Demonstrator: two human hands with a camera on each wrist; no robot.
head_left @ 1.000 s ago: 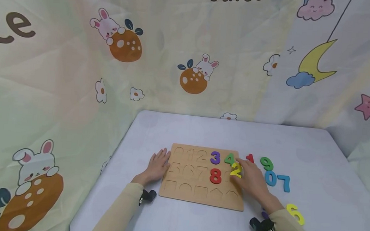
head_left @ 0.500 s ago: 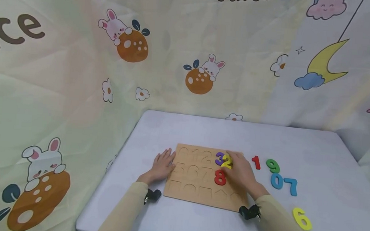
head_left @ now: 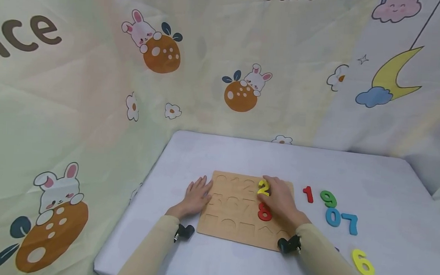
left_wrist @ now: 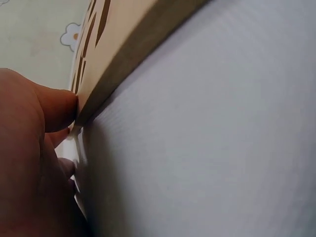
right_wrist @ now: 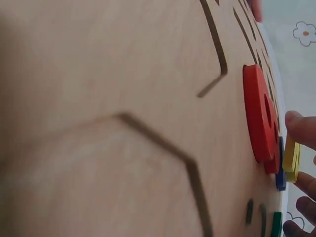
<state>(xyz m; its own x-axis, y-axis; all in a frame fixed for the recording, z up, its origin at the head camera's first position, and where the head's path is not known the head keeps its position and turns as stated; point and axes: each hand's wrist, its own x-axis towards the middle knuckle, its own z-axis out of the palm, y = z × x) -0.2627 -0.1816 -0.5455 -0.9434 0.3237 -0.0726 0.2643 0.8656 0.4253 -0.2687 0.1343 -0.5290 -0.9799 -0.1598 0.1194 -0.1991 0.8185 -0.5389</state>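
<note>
A wooden number puzzle board [head_left: 233,222] lies on the pale table. My right hand [head_left: 269,187] pinches a yellow 2 [head_left: 264,187] over the board's top row, covering the purple 3 and green 4 in the head view. In the right wrist view the yellow 2 [right_wrist: 291,159] sits between my fingertips [right_wrist: 302,129], just past the red 8 [right_wrist: 259,116]. The red 8 [head_left: 264,211] sits in the middle row. My left hand [head_left: 201,187] lies flat on the table, fingers straight, thumb [left_wrist: 57,106] against the board's left edge [left_wrist: 133,54].
Loose numbers lie right of the board: a red 1 [head_left: 308,194], a green 9 [head_left: 328,199], a blue 0 [head_left: 333,216], a blue 7 [head_left: 351,223] and a yellow 6 [head_left: 363,262]. A printed curtain hangs behind and left of the table.
My right hand has carried the yellow 2 leftward along the top row, from the board's right side to over the purple 3. The left hand has stayed put.
</note>
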